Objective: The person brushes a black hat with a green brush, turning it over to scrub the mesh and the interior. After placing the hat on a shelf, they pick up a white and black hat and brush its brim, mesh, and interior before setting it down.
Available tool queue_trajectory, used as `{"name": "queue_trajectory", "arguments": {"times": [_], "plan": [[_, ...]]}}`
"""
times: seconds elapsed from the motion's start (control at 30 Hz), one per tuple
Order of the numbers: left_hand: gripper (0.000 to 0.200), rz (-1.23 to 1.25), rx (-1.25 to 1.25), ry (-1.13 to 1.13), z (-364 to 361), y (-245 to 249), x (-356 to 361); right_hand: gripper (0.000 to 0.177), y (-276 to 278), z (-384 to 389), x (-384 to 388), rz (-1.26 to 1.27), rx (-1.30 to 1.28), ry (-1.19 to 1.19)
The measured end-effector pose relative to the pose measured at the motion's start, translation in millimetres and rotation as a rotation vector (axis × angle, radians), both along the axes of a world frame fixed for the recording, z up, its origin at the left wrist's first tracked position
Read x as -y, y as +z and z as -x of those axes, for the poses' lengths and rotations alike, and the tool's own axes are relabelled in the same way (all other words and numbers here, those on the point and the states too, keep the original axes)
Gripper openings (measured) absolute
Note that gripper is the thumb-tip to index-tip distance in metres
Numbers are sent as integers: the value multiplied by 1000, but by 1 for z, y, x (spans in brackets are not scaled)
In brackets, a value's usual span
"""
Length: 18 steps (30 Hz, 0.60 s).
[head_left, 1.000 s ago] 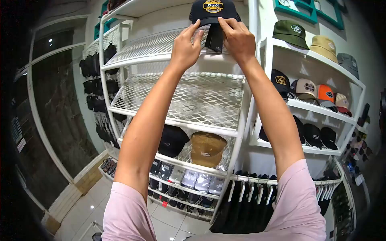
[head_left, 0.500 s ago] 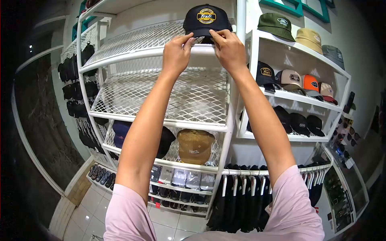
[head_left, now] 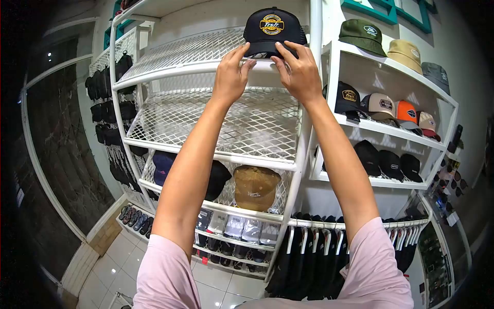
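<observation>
Head view, top center: our parted fingers (head_left: 287, 55) touch the black cap (head_left: 272, 24); uneven pressure could tip it.

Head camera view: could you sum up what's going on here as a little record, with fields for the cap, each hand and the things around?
Cap: black cap, yellow badge facing the camera
Place: upper white mesh shelf, towards its right end
Left hand: fingertips at the brim's left part
Right hand: fingertips at the brim's right part
Lower shelf: brown cap
Side rack: green bucket hat, orange cap
Below rack: dark clothes on hangers
</observation>
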<state>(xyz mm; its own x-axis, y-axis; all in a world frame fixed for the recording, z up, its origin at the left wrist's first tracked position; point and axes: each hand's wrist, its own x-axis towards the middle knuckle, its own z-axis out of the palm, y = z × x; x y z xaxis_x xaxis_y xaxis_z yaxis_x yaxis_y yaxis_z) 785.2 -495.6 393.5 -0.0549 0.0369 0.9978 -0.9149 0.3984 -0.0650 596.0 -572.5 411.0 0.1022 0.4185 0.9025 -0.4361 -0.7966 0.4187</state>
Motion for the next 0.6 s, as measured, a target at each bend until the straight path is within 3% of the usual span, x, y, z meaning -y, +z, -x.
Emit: {"name": "queue_trajectory", "arguments": {"times": [0.2,0.37,0.47,0.6], "plan": [[53,-2,-22,-5,6,-13,-14,43,-23,2,-11,-87,57,113],[57,-9,-100,22,37,-58,-56,45,-72,14,-46,-172,158,123],[52,-159,-285,-35,65,-107,-104,42,-117,25,-80,-325,134,294],[39,-191,-683,-222,92,-229,-161,40,-209,27,-134,-701,-27,561]]}}
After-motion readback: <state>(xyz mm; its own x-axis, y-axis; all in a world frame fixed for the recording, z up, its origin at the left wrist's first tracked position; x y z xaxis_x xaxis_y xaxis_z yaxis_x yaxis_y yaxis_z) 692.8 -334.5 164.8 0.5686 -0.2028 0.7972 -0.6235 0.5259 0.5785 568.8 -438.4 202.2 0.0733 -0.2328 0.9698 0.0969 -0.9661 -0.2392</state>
